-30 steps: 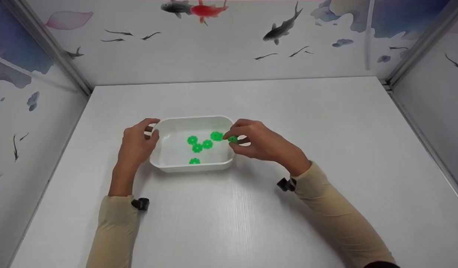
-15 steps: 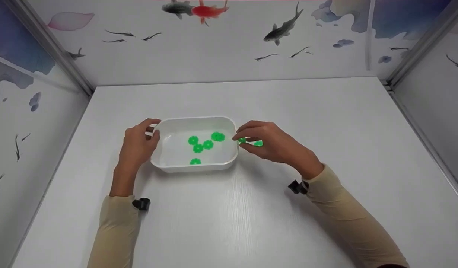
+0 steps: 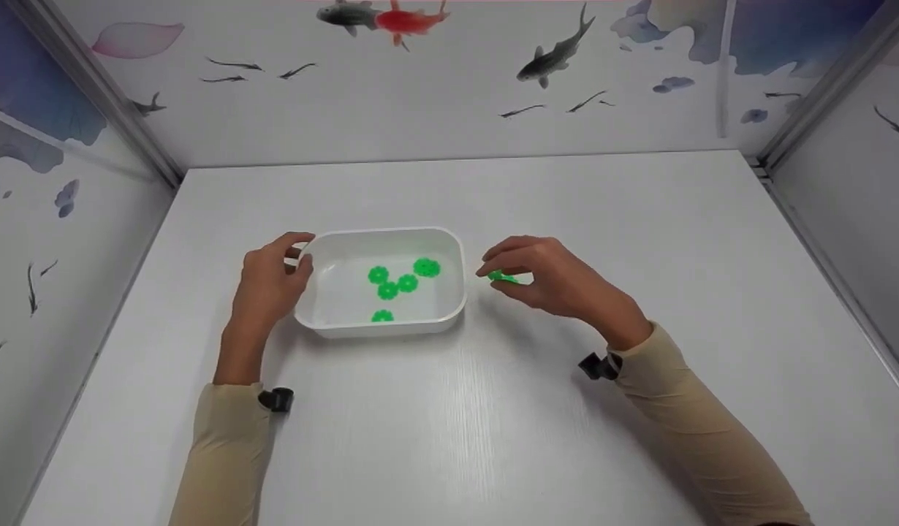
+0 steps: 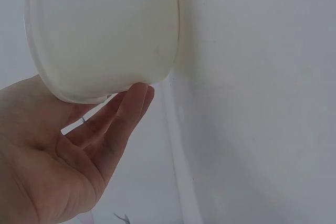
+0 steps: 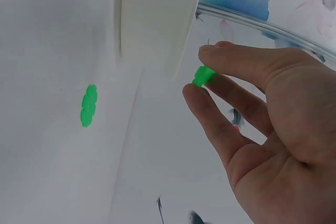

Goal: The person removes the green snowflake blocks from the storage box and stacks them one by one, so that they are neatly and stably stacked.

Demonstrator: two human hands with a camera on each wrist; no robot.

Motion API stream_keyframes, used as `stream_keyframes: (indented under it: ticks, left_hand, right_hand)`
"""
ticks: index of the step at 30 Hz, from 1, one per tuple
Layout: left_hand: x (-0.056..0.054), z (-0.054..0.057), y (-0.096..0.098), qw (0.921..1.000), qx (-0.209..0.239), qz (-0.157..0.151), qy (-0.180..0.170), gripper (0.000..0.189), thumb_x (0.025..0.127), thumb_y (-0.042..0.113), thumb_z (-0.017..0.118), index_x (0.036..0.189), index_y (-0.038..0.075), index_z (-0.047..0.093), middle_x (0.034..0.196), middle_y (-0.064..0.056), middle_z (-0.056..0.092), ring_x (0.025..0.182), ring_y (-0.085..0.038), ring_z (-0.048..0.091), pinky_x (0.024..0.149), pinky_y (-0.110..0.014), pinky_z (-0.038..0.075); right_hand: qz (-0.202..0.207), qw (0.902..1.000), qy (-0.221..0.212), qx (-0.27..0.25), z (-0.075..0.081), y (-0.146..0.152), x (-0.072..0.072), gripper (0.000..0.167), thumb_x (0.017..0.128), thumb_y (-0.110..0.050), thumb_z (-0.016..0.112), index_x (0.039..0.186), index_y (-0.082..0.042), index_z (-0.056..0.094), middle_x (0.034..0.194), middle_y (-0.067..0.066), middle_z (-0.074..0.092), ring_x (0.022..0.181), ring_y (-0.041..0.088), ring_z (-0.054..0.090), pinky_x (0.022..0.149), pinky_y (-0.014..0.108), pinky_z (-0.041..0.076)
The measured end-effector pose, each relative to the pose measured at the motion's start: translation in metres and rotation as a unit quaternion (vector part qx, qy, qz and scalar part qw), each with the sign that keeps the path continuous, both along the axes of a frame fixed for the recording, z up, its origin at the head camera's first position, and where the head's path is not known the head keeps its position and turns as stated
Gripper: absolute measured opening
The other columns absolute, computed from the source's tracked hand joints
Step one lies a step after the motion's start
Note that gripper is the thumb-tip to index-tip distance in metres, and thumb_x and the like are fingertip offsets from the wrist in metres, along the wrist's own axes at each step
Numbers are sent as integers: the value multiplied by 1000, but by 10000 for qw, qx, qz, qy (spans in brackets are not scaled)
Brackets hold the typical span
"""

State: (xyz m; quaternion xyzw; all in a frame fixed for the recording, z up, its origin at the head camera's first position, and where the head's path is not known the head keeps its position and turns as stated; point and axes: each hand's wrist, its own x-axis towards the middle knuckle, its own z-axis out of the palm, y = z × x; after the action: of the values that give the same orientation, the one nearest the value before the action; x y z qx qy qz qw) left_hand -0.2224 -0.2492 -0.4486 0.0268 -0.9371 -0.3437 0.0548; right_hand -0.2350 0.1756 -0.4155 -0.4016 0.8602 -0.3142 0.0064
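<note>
A white plastic tray (image 3: 340,299) with rounded corners sits on the table. My left hand (image 3: 268,281) grips its left end, and in the left wrist view the fingers (image 4: 118,127) curl under the tray wall (image 4: 105,30). Beyond the tray's right end, my right hand (image 3: 555,276) pinches a small green flower-shaped piece (image 5: 203,75) between thumb and fingertips, above the table. Below that hand, a green scalloped piece (image 5: 88,106) lies on the table; the head view mostly hides it. Several green flower-shaped pieces (image 3: 388,291) lie inside the tray.
The white table (image 3: 420,424) extends around the tray. A back wall (image 3: 449,109) painted with fish and side walls enclose the table. A black wrist camera (image 3: 278,399) is on the left wrist, another (image 3: 599,365) on the right.
My right hand has moved right, from the tray's right rim to beyond it, still pinching the green flower-shaped piece. My left hand and the tray have stayed in place.
</note>
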Motion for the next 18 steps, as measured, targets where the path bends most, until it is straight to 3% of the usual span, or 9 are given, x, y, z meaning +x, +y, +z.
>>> stream_keyframes:
  ticks: [7, 18]
  left_hand:
    - [-2, -1, -1, 9999, 17, -103, 136, 39, 109, 16, 61, 148, 14, 65, 131, -23, 75, 108, -39, 80, 86, -54, 67]
    - [-1, 1, -1, 10000, 7, -70, 0, 40, 110, 18, 60, 149, 16, 64, 133, -21, 74, 110, -37, 79, 88, -53, 67]
  right_hand:
    - [-44, 9998, -177, 51, 0, 4, -4, 26, 96, -3, 80, 119, -14, 83, 127, 2, 76, 120, 21, 73, 93, 34, 66]
    - [-229, 9967, -711, 308, -8, 8, -12, 30, 93, 1, 82, 122, -7, 81, 122, 11, 78, 111, 22, 75, 92, 33, 66]
